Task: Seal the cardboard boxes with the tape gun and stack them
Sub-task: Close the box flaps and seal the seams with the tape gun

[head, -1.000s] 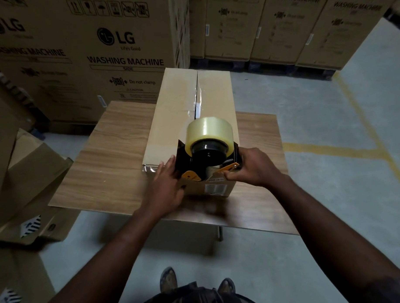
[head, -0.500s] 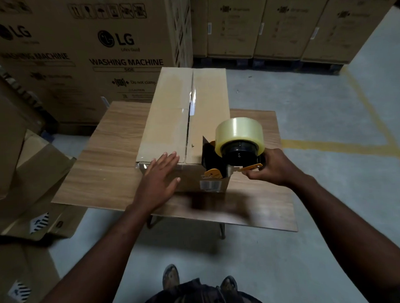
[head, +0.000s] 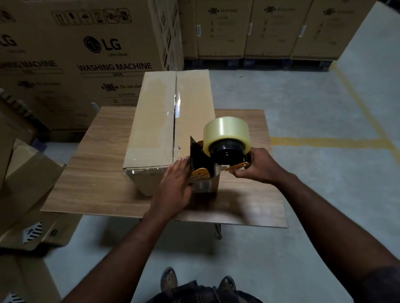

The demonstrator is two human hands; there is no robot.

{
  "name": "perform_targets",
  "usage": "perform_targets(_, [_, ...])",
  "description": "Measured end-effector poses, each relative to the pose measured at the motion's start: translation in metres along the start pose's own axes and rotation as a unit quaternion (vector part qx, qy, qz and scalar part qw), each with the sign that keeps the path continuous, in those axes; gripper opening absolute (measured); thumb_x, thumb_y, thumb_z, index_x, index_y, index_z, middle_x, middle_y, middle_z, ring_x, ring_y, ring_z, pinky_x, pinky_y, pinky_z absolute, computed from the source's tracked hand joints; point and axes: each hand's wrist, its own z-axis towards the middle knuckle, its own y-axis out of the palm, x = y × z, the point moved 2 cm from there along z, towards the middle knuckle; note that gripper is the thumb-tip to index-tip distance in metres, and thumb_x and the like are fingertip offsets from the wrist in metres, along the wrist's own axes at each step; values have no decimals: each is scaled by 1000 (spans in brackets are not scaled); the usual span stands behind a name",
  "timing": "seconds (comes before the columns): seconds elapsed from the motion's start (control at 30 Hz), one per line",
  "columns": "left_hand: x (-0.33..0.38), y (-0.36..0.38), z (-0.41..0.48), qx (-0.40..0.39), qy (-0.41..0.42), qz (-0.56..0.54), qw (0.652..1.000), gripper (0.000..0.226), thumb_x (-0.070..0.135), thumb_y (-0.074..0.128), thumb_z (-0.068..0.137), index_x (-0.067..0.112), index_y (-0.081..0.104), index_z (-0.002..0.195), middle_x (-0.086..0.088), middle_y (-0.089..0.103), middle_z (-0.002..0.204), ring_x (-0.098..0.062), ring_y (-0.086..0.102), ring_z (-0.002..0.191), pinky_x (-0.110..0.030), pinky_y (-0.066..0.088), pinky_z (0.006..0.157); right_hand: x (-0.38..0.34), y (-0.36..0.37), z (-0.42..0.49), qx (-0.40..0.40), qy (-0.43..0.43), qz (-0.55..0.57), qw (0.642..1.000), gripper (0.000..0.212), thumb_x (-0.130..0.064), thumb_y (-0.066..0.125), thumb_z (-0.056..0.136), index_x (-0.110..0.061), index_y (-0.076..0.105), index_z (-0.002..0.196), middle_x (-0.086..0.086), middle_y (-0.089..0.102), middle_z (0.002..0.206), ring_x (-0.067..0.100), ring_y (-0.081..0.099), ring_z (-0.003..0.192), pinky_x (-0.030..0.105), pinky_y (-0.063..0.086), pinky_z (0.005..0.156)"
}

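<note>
long brown cardboard box (head: 171, 129) lies lengthwise on wood-grain table (head: 93, 177), flaps closed, tape glinting along the centre seam. my right hand (head: 258, 166) curls round the handle of the black-and-orange tape gun with clear roll (head: 224, 148), at the box's near right corner. my left hand (head: 175, 186) has straight fingers, pressing the box's near end beside the gun.

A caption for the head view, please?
Right hand holds tape gun at near end of cardboard box; left hand touches it.

Grey concrete floor (head: 288, 250), yellow lines (head: 325, 142); wood-grain table (head: 93, 177); printed washing-machine cartons (head: 77, 53) behind; dim light.
</note>
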Motion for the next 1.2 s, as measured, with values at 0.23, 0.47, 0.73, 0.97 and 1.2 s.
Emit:
perform_targets(0.23, [-11, 6, 0, 3, 4, -7, 1000, 69, 20, 63, 94, 21, 33, 156, 7, 26, 163, -11, 15, 153, -46, 20, 124, 11, -16, -10, 18, 9, -11, 1000, 26, -24, 88, 73, -26, 74, 94, -17, 74, 80, 3, 71, 78, 20, 53, 65])
perform_targets(0.47, [-14, 9, 0, 12, 4, -7, 1000, 64, 25, 61, 97, 23, 35, 156, 6, 30, 162, -11, 17, 153, -48, 22, 124, 28, -42, -27, 23, 40, -21, 999, 36, -14, 89, 73, -39, 64, 81, -32, 67, 71, -9, 65, 70, 7, 42, 60])
perform_targets(0.73, [18, 12, 15, 21, 52, 92, 994, 58, 35, 49, 96, 13, 44, 150, -7, 38, 158, -23, 33, 148, -50, 17, 121, 33, -32, -27, 16, 54, -13, 998, 27, -21, 88, 74, -34, 66, 82, -27, 69, 72, -2, 68, 71, 8, 43, 61])
perform_targets(0.97, [40, 26, 37, -39, 94, 60, 993, 75, 21, 58, 91, 12, 25, 158, -9, 27, 164, -23, 20, 153, -38, 3, 124, 27, -34, -28, 15, 44, -22, 999, 35, -18, 88, 75, -41, 61, 79, -31, 66, 69, -5, 66, 69, 8, 42, 61])
perform_targets(1.2, [28, 34, 37, -11, 99, 12, 995, 68, 17, 60, 84, 10, 43, 150, -3, 38, 158, -17, 31, 148, -41, 19, 122, 33, -39, -34, 21, 57, -29, 998, 28, -22, 89, 75, -34, 65, 83, -30, 67, 72, -2, 67, 71, 9, 43, 60])
